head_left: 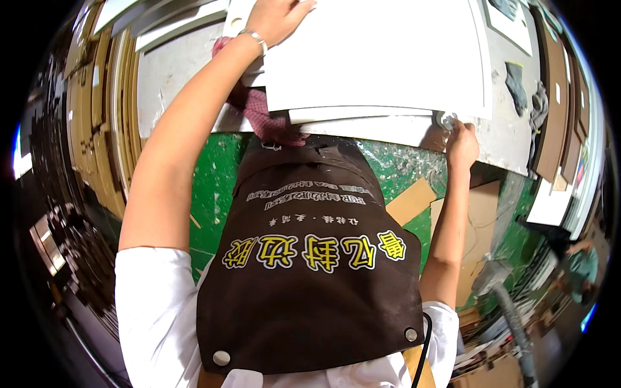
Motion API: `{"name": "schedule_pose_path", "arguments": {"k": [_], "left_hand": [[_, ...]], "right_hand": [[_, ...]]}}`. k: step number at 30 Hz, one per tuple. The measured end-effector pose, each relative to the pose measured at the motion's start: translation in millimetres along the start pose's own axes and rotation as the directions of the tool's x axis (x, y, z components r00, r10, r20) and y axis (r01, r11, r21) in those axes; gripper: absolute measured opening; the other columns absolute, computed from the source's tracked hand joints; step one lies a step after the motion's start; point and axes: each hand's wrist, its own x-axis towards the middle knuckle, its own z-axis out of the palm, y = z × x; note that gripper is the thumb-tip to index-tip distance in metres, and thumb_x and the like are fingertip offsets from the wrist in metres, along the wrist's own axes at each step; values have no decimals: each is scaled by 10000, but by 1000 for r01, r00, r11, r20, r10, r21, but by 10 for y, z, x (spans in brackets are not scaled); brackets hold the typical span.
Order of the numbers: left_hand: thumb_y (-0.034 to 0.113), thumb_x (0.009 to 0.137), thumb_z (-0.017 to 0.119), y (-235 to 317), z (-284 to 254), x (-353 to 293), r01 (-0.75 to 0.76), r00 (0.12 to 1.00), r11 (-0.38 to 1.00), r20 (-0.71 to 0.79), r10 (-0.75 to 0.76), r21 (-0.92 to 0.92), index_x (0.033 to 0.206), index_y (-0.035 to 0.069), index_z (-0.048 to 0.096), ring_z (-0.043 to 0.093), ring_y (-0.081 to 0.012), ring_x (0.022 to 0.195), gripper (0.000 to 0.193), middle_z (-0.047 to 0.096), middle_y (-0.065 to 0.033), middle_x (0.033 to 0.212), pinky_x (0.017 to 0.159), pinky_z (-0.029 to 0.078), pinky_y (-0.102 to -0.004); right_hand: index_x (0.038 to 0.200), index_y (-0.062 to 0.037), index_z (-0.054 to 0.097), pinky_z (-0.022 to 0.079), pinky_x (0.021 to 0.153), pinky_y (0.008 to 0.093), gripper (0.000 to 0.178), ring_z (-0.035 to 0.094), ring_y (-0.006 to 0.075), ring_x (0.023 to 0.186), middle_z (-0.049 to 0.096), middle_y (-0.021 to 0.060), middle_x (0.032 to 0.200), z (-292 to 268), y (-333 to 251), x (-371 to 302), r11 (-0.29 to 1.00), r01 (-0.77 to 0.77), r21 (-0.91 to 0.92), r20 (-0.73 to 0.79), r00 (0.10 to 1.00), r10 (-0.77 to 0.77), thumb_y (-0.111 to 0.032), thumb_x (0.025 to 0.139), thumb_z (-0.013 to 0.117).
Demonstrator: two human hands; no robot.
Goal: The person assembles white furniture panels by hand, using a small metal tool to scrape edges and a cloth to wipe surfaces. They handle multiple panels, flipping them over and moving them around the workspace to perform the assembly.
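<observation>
A large white board [375,58] lies on the worktable in front of me. My left hand [279,21] rests at the board's left side with the thumb stretched out; the frame's top edge cuts off part of the fingers. At the board's near right corner, my right hand [462,143] is closed on a small round grey thing [446,120], whose kind I cannot make out. It sits right by the board's near edge. A red checked cloth [262,116] hangs at the table's near edge, below my left forearm.
Grey gloves [515,87] lie on the table [501,139] at right. Brown panels [553,97] stand at far right, and stacked boards [107,97] at left. Cardboard pieces [414,199] lie on the green floor [217,165]. Another person [582,268] is far off at right.
</observation>
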Motion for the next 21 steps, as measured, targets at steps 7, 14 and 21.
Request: {"name": "schedule_pose_path", "arguments": {"k": [7,14,21], "left_hand": [[222,901,578,-58,-4,-48,-10,999,999,-46,8,-41,958,37,619,628,-359,839,198,645,-181,877,745,491,-426],[229,892,592,-92,44,-19,2,1000,998,-29,-3,-58,950,37,624,628,-350,834,203,644,-175,870,741,495,-420],[223,895,590,-82,46,9,-27,998,993,-67,19,-118,947,24,625,628,-351,846,208,645,-177,871,758,493,-417]], "right_hand": [[1179,-130,688,523,681,353,268,675,237,780,688,105,1042,-569,267,-198,959,-118,256,-18,992,127,-197,927,626],[1232,-24,604,342,398,157,315,583,66,557,714,91,926,-1600,-880,-662,104,-517,850,497,851,171,-214,984,564],[1265,-15,583,367,389,166,315,597,103,541,710,138,923,-1688,-1587,-756,-118,-554,824,527,826,-200,-174,999,523]]}}
